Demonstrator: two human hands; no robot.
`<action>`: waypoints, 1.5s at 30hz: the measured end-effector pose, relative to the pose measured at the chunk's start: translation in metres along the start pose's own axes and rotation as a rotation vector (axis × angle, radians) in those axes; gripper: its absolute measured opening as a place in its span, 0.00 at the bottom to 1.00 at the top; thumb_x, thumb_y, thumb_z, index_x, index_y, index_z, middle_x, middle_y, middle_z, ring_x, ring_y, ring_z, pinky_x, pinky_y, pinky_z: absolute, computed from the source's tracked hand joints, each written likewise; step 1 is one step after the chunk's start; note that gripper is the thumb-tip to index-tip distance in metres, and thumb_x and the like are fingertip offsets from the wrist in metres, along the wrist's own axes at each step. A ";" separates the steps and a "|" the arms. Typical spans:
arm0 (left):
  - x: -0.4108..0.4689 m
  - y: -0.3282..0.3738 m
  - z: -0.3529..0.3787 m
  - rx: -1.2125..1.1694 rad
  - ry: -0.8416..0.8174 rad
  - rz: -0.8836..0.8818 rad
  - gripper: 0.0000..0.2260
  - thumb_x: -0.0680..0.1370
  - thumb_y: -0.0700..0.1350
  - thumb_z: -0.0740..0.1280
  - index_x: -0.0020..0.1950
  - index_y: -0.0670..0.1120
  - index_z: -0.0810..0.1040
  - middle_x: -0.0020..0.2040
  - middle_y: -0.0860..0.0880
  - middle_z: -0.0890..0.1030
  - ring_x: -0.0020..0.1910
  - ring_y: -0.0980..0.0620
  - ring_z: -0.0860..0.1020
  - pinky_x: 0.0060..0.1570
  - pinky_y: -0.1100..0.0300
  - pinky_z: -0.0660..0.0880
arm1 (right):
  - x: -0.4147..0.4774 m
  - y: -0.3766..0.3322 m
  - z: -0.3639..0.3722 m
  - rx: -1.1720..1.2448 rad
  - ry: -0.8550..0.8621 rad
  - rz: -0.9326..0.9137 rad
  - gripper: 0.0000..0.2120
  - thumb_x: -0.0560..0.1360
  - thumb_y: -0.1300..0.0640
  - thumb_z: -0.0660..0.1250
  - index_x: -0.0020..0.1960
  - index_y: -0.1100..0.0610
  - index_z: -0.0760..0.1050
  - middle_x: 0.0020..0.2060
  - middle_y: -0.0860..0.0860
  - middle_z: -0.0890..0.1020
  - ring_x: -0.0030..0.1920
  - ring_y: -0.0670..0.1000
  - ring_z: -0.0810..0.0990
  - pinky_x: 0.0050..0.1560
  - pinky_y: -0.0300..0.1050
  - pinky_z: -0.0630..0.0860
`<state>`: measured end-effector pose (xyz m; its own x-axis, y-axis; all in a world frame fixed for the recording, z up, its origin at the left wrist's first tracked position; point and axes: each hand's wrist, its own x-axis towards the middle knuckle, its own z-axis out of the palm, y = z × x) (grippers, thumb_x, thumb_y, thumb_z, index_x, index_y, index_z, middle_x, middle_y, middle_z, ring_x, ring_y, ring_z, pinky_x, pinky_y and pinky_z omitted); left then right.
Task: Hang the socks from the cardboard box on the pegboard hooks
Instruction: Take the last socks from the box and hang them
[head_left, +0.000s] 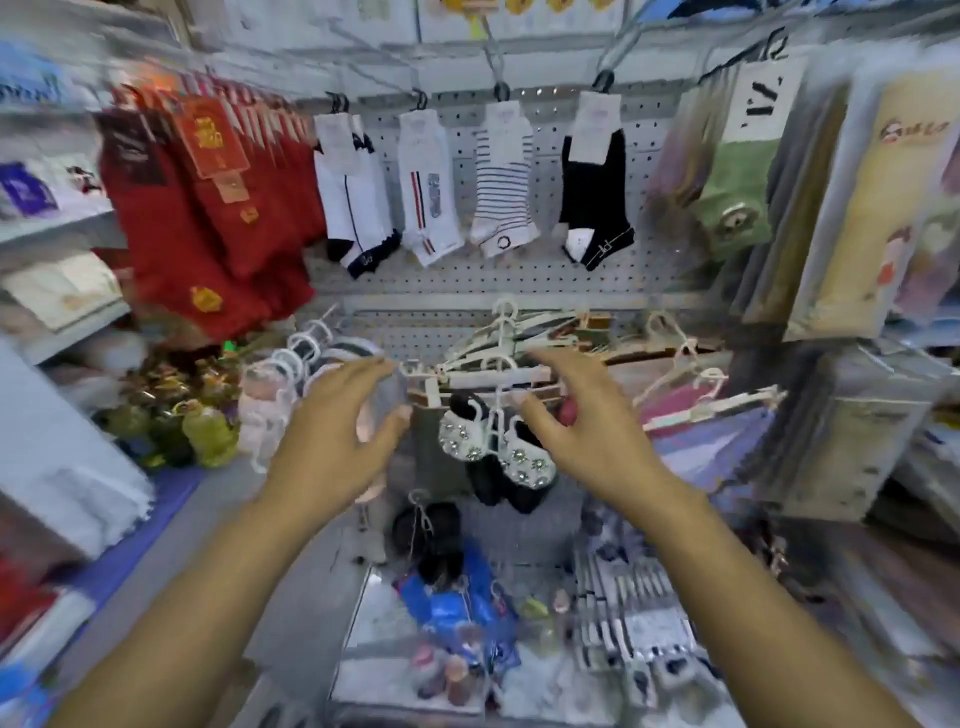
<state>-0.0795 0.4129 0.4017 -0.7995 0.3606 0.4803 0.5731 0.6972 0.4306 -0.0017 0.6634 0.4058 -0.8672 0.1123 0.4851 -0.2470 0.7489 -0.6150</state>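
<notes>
Forearms: two bare arms reach in from the bottom corners towards the middle of the frame.
Box (358, 618): bottom centre, right under the arms. It has a pale wall and is badly blurred, with blue packets on its left side.
Boxed socks (623, 618): grey-and-white striped pairs packed along the right side of the box, lower centre-right.
Left hand (332, 431): centre-left, fingers arched forward with the thumb set apart below them. A grey blur sits in that gap, and I cannot tell whether it is being pinched.
Right hand (587, 431): centre-right, fingers spread wide and loose, holding nothing.
Flowered pair (493, 447): black with pale beaded flowers, dangling from a white clip between the two hands and just beyond them.
Hangers (509, 343): a tangle of white ones, just above the fingertips.
Pegboard (467, 283): grey and perforated, filling the centre background.
Hooks (501, 91): along the top of the board, each carrying a pair.
Hung socks (504, 192): four in a row across upper centre: white with navy, white with a red stripe, striped, then black.
Red socks (208, 208): a thick bunch, upper left.
Green socks (732, 192): upper right, hanging behind a white card.
</notes>
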 end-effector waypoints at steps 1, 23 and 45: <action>-0.022 -0.018 -0.004 0.006 -0.003 -0.030 0.25 0.76 0.54 0.66 0.70 0.45 0.77 0.70 0.46 0.77 0.70 0.46 0.73 0.70 0.53 0.67 | -0.009 -0.006 0.021 0.013 -0.035 -0.003 0.23 0.80 0.47 0.66 0.72 0.52 0.71 0.68 0.49 0.74 0.63 0.47 0.72 0.67 0.46 0.69; -0.411 -0.254 -0.032 0.292 0.040 -1.320 0.29 0.79 0.55 0.66 0.74 0.37 0.70 0.72 0.36 0.73 0.70 0.35 0.71 0.69 0.38 0.69 | -0.103 -0.103 0.417 0.109 -1.021 -0.189 0.13 0.77 0.54 0.71 0.58 0.60 0.81 0.54 0.56 0.84 0.57 0.57 0.78 0.58 0.45 0.71; -0.456 -0.353 0.103 0.179 0.302 -2.049 0.31 0.84 0.51 0.61 0.80 0.36 0.54 0.76 0.35 0.66 0.71 0.36 0.71 0.67 0.48 0.71 | -0.142 -0.046 0.769 -0.602 -1.767 0.290 0.19 0.83 0.52 0.60 0.69 0.62 0.70 0.66 0.60 0.74 0.66 0.61 0.73 0.70 0.55 0.69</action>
<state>0.0644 0.0655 -0.0479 -0.0577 -0.9156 -0.3980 -0.9395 -0.0851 0.3319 -0.1999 0.1104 -0.1125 -0.3335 -0.1561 -0.9297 -0.2071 0.9742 -0.0893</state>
